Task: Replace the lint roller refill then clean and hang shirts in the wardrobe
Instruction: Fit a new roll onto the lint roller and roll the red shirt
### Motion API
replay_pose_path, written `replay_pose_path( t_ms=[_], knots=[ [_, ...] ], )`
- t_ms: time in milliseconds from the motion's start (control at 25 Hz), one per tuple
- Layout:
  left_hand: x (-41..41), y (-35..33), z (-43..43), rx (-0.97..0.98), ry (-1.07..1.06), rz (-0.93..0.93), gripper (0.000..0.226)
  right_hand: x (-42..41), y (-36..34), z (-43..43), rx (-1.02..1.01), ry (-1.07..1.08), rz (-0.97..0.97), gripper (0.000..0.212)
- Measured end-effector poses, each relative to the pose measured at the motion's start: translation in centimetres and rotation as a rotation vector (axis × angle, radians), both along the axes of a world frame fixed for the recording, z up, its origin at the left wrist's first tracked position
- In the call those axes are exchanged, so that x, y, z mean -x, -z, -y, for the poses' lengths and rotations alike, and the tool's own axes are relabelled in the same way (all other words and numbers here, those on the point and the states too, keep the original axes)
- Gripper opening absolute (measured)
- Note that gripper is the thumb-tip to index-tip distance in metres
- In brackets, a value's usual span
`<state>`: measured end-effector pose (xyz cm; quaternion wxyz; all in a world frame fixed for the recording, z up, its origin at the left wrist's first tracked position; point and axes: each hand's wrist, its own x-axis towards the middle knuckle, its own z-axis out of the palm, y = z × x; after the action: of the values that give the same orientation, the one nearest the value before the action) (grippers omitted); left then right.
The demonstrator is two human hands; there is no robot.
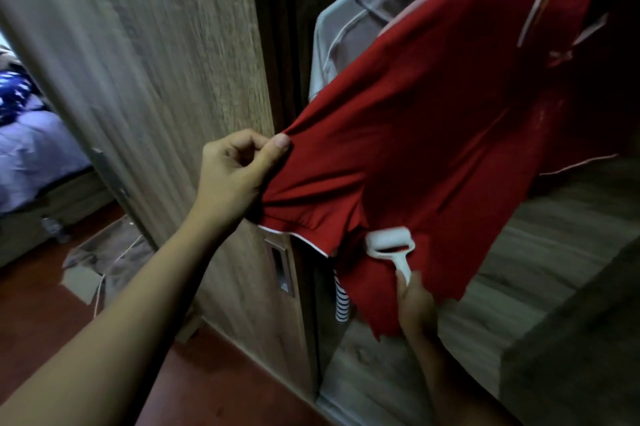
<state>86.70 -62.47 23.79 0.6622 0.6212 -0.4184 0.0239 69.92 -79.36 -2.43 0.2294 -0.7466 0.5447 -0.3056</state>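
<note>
A red shirt [433, 120] with white trim hangs inside the open wardrobe, stretched out toward me. My left hand [235, 172] pinches its sleeve near the hem and pulls the cloth taut to the left. My right hand [415, 304] grips the handle of a white lint roller [391, 242], whose roll lies against the lower part of the shirt. The shirt's hanger is hidden.
A grey shirt [349, 27] hangs behind the red one. The wooden wardrobe door [166, 79] stands open at the left. A wooden shelf [554, 235] lies below the shirts. A bed [31, 148] and a cardboard box [104, 259] are on the left over a red floor.
</note>
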Motion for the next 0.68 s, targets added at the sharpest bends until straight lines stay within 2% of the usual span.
replay_pose_path(
  t_ms=[120,200,240,360,440,560,680],
  knots=[
    [0.0,0.0,0.0,-0.001,0.002,0.009,0.025,0.1,1.8,-0.1,-0.103,-0.065,0.006,0.095],
    [0.0,0.1,0.0,-0.001,0.006,0.006,0.024,0.6,1.1,-0.2,-0.111,-0.039,0.042,0.094],
    [-0.1,0.1,0.0,0.006,0.008,0.002,0.025,1.0,0.0,0.0,-0.077,-0.020,0.074,0.090],
    [-0.1,0.3,-0.1,0.011,-0.003,0.004,0.026,1.9,-6.1,0.8,0.069,-0.015,0.205,0.048],
    [0.0,0.2,-0.1,0.002,0.000,0.002,0.023,2.4,-11.3,1.5,0.199,-0.048,0.318,0.044],
    [0.0,0.0,-0.1,-0.001,0.013,-0.008,0.025,2.8,-19.2,2.4,0.398,0.011,0.508,0.037],
    [0.2,-0.3,-0.2,-0.008,0.014,-0.010,0.025,3.0,-22.8,2.4,0.492,0.050,0.607,0.032]
  ],
)
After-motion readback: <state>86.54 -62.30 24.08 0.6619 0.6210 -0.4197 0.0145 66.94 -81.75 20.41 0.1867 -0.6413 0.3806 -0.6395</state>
